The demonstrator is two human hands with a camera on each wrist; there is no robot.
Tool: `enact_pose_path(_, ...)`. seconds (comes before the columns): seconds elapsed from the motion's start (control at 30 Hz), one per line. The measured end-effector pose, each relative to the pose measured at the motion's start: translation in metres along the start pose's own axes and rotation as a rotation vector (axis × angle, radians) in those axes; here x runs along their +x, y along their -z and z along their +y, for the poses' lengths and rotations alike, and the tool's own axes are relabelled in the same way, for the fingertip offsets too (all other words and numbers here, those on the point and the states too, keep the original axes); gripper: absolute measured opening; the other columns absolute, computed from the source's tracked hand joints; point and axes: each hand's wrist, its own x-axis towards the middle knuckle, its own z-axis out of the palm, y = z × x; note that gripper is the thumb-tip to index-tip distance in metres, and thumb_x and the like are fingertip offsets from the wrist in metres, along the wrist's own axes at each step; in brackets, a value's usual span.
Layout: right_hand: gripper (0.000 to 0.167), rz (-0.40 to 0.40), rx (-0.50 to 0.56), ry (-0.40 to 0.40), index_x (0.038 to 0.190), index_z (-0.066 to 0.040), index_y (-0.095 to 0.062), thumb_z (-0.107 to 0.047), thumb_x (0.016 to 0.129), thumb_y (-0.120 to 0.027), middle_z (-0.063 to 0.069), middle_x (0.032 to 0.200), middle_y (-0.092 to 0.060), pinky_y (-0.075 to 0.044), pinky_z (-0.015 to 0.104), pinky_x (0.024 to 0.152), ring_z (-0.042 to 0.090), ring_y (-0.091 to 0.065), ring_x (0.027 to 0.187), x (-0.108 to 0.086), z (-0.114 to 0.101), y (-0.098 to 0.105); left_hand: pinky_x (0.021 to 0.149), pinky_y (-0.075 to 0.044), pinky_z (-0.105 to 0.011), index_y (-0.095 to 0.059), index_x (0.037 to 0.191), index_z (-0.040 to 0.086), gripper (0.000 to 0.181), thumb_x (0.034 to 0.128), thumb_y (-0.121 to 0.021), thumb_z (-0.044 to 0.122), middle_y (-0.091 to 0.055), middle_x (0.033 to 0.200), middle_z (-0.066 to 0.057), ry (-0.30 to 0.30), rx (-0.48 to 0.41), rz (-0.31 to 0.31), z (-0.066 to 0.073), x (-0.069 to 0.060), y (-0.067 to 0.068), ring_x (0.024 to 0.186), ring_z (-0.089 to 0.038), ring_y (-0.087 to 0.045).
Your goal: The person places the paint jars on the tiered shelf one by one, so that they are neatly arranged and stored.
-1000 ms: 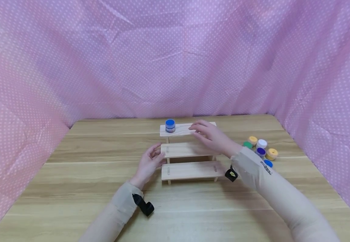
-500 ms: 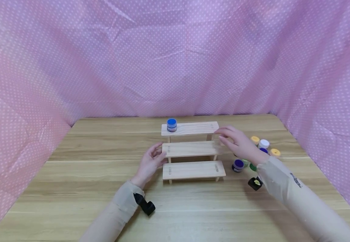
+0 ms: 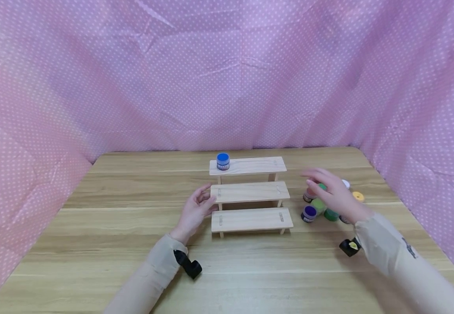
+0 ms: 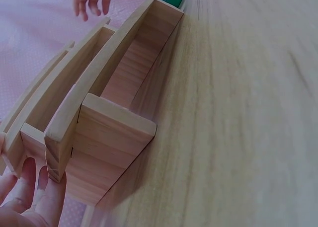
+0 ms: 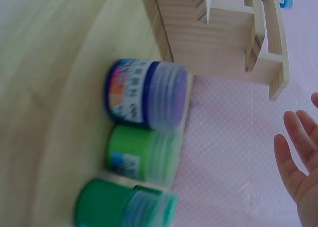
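A three-tier wooden stand point(image 3: 250, 220) is on the table in the head view. My left hand point(image 3: 195, 211) grips the left end of its middle board; the left wrist view has the fingers point(image 4: 49, 199) around the board's end. On the top tier's left side sits a small blue-lidded paint jar point(image 3: 223, 162). My right hand point(image 3: 337, 198) hovers with nothing in it over a cluster of paint jars right of the stand. A purple jar point(image 5: 144, 94), a light green jar point(image 5: 141, 155) and a dark green jar point(image 5: 121, 207) stand side by side below it.
A white-lidded jar point(image 3: 346, 184) and a yellow-lidded jar point(image 3: 358, 196) are partly behind my right hand, which hides some of the cluster. Pink dotted cloth point(image 3: 227, 78) surrounds the wood-grain table point(image 3: 132, 174) at the back and sides.
My right hand has moved from above the stand's top tier rightward to over the paint jars, uncovering the stand's right end. The left hand stays on the stand.
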Motion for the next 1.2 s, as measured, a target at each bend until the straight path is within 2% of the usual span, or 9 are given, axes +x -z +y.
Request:
enact_pose_path(0.07, 0.028, 0.031, -0.003, -0.013, 0.124, -0.006, -0.059, -0.015, 0.099, -0.048, 0.014, 0.126, -0.057, -0.043, 0.032, 0.094, 0.01, -0.053, 0.109, -0.008, 0.004, 0.001, 0.087, -0.053, -0.045, -0.038, 0.142, 0.001, 0.051, 0.0933, -0.053, -0.002, -0.059, 0.108, -0.016, 0.002, 0.002, 0.002, 0.0, 0.001, -0.001, 0.087, -0.013, -0.064)
enact_pose_path(0.13, 0.026, 0.072, -0.007, 0.002, 0.121, -0.005, -0.06, -0.012, 0.098, -0.049, 0.012, 0.12, -0.06, -0.042, 0.018, 0.087, -0.004, -0.051, 0.102, -0.017, 0.009, 0.001, 0.086, -0.053, -0.044, -0.04, 0.141, 0.002, 0.05, 0.0929, -0.054, -0.002, -0.059, 0.107, -0.015, 0.006, 0.004, 0.004, -0.001, 0.001, -0.003, 0.087, -0.013, -0.063)
enact_pose_path(0.23, 0.023, 0.132, -0.02, 0.027, 0.116, -0.002, -0.062, -0.006, 0.096, -0.052, 0.012, 0.112, -0.062, -0.038, 0.006, 0.078, -0.017, -0.044, 0.094, -0.029, 0.015, 0.002, 0.086, -0.054, -0.043, -0.041, 0.141, 0.004, 0.05, 0.0928, -0.054, -0.002, -0.058, 0.106, -0.014, 0.018, 0.001, 0.008, -0.002, 0.001, -0.004, 0.087, -0.012, -0.063)
enact_pose_path(0.33, 0.022, 0.174, -0.004, 0.02, 0.114, 0.001, -0.063, -0.003, 0.094, -0.053, 0.011, 0.111, -0.061, -0.038, 0.003, 0.077, -0.018, -0.045, 0.092, -0.036, 0.019, 0.005, 0.086, -0.054, -0.043, -0.041, 0.14, 0.002, 0.05, 0.093, -0.054, -0.001, -0.057, 0.107, -0.015, 0.012, 0.0, 0.009, -0.003, 0.001, -0.003, 0.087, -0.013, -0.063)
enact_pose_path(0.5, 0.023, 0.19, 0.042, -0.04, 0.115, 0.003, -0.062, -0.006, 0.096, -0.052, -0.018, 0.116, -0.054, -0.038, 0.0, 0.078, -0.017, -0.047, 0.092, -0.046, 0.024, 0.011, 0.086, -0.053, -0.044, -0.039, 0.141, -0.001, 0.05, 0.0932, -0.054, -0.001, -0.058, 0.109, -0.018, -0.011, 0.009, 0.008, -0.002, 0.001, -0.002, 0.089, -0.015, -0.064)
enact_pose_path(0.6, 0.025, 0.174, 0.066, -0.077, 0.118, 0.001, -0.06, -0.008, 0.097, -0.052, -0.029, 0.115, -0.049, -0.038, 0.0, 0.08, -0.017, -0.047, 0.093, -0.052, 0.028, 0.015, 0.087, -0.053, -0.046, -0.038, 0.141, -0.001, 0.051, 0.0932, -0.054, -0.001, -0.058, 0.109, -0.017, -0.01, 0.007, 0.008, -0.001, 0.0, -0.001, 0.09, -0.015, -0.064)
enact_pose_path(0.77, 0.026, 0.195, 0.092, -0.107, 0.119, 0.001, -0.058, -0.004, 0.094, -0.054, -0.033, 0.113, -0.046, -0.036, -0.001, 0.083, -0.018, -0.047, 0.094, -0.06, 0.035, 0.018, 0.089, -0.052, -0.047, -0.038, 0.142, 0.001, 0.051, 0.0938, -0.053, 0.0, -0.058, 0.108, -0.014, 0.008, -0.006, 0.016, 0.001, 0.001, -0.001, 0.086, -0.012, -0.063)
enact_pose_path(1.0, 0.031, 0.217, 0.093, -0.138, 0.121, 0.01, -0.053, -0.002, 0.092, -0.057, -0.033, 0.11, -0.046, -0.036, -0.001, 0.082, -0.016, -0.047, 0.095, -0.068, 0.041, 0.022, 0.087, -0.052, -0.047, -0.038, 0.141, 0.0, 0.05, 0.0937, -0.054, 0.0, -0.058, 0.105, -0.012, -0.001, -0.01, 0.019, 0.0, 0.001, -0.001, 0.085, -0.011, -0.063)
enact_pose_path(1.2, 0.04, 0.227, 0.088, -0.168, 0.12, 0.012, -0.053, 0.003, 0.084, -0.067, -0.029, 0.108, -0.047, -0.037, -0.001, 0.082, -0.014, -0.048, 0.092, -0.075, 0.046, 0.021, 0.087, -0.053, -0.045, -0.038, 0.142, 0.001, 0.051, 0.0936, -0.054, 0.0, -0.058, 0.107, -0.013, 0.006, -0.008, 0.018, -0.001, 0.0, 0.0, 0.086, -0.012, -0.063)
